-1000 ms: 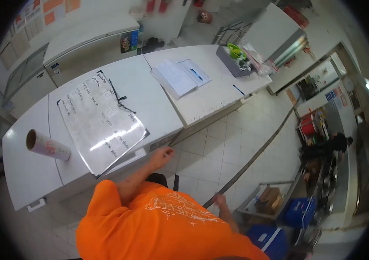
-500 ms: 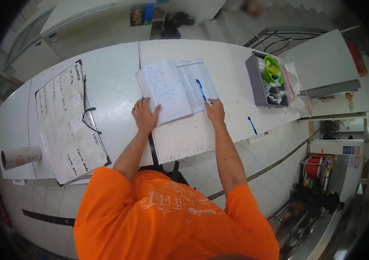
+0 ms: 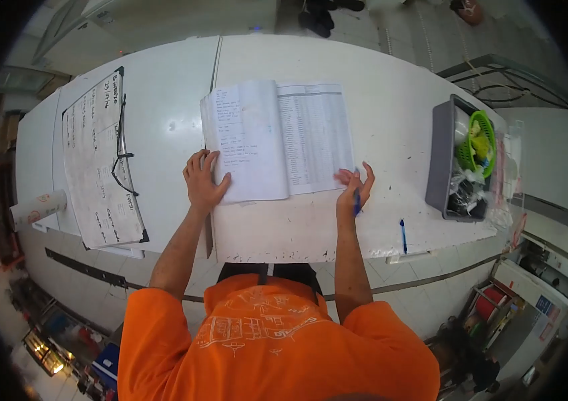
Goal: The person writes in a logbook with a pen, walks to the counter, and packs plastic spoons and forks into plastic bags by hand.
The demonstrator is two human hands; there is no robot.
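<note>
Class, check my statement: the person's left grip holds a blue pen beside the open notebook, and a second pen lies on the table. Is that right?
Not quite: the head view shows the right grip holding the blue pen beside the open notebook. The second pen does lie on the table.

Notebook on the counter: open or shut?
Open. The notebook lies spread, a handwritten page beside a printed table, left hand at its edge.

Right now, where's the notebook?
In the head view, the notebook lies centrally, left hand at its left edge, right hand near its lower-right corner.
</note>
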